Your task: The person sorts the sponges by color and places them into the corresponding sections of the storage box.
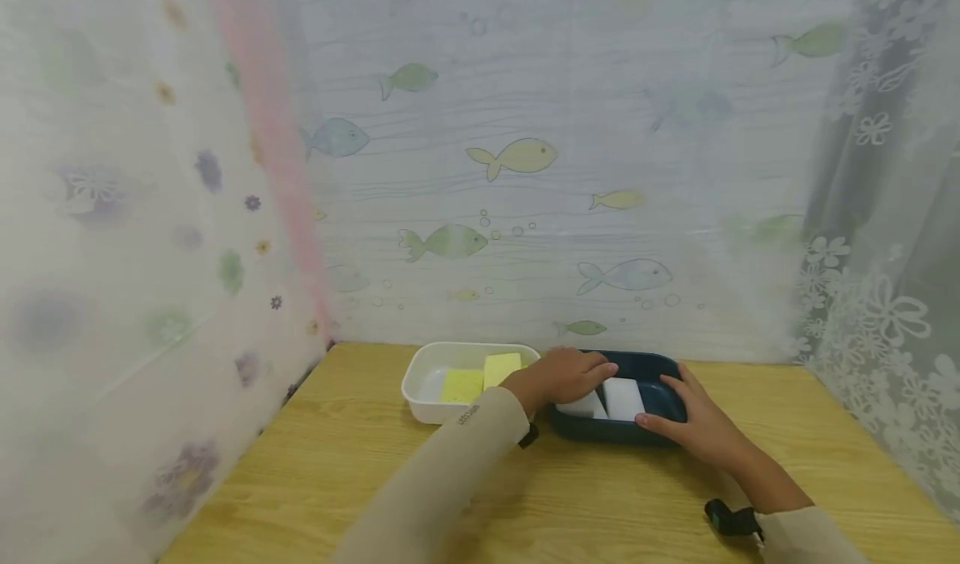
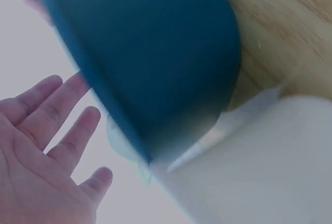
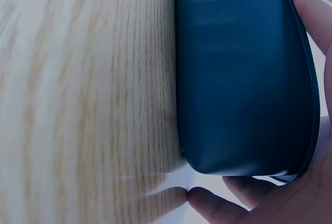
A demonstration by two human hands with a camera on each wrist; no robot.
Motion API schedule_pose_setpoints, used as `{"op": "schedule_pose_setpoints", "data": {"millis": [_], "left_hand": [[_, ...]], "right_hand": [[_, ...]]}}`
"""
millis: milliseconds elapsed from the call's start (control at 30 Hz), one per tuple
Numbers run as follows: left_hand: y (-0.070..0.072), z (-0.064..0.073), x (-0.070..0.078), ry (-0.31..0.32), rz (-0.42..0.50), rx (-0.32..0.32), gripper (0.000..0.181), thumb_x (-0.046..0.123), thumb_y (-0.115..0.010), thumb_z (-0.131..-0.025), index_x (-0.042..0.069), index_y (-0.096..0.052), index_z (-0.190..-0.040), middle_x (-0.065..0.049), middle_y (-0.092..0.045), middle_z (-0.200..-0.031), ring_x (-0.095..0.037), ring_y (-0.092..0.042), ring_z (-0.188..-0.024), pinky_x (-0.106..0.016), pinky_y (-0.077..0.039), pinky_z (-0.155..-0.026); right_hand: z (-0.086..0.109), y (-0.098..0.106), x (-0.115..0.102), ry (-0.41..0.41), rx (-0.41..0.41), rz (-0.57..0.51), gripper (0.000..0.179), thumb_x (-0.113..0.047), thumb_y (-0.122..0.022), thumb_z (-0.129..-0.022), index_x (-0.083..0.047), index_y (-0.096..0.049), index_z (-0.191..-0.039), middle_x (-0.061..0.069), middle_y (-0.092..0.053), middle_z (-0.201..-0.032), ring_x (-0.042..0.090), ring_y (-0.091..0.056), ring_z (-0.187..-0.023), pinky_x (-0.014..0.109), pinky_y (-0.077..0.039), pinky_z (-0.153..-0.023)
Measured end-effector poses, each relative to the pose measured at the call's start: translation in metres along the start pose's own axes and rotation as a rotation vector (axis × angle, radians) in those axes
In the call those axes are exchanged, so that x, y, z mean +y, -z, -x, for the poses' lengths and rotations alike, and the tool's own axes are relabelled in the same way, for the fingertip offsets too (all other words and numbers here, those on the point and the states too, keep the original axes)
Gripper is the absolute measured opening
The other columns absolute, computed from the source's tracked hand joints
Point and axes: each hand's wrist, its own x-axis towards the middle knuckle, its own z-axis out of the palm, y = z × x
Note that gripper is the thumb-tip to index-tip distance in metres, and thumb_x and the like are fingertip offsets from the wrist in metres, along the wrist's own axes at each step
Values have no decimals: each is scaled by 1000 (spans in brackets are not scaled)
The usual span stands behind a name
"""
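Note:
My right hand [image 1: 705,426] grips the right end of a dark blue plastic container [image 1: 622,432], its thumb at the front rim and its fingers along the end wall. In the right wrist view the container's side [image 3: 244,79] stands between thumb and fingers. My left hand [image 1: 570,374] reaches over the container's left part. Its fingers look spread and nearly straight in the left wrist view, with fingertips right at the rim. Inside lie a white sponge block [image 1: 623,399] and a second white block [image 1: 583,406], partly hidden beneath my left hand.
Left of the blue container stands a white container [image 1: 423,414] holding a yellow sponge [image 1: 462,386] and another yellow sponge [image 1: 501,367]. My left forearm crosses its right front corner. A fish-print curtain [image 1: 525,239] hangs behind the wooden table [image 1: 300,464].

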Motion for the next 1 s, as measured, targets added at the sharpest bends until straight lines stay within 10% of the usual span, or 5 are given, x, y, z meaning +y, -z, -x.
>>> {"op": "schedule_pose_setpoints", "data": {"millis": [300,1000], "left_hand": [[13,44,-31,-55,178,70,65,60,-24,-110,19,-55,-149,6,-59,-148,-15,-53,-139,-37,-42,-117],[15,176,-91,-44,255,259,57,55,-39,-109,18,-52,-150,2,-56,-151,-19,-49,-143,-47,-41,-117]], "right_hand": [[-6,1,-4,-18,0,21,103,-58,-72,-92,6,-27,-159,34,3,-168,64,-12,-148,83,-24,-108],[-12,-7,-2,-52,-9,35,102,-59,-69,-94,4,-24,-161,32,7,-169,65,-13,-147,84,-28,-103]]}}
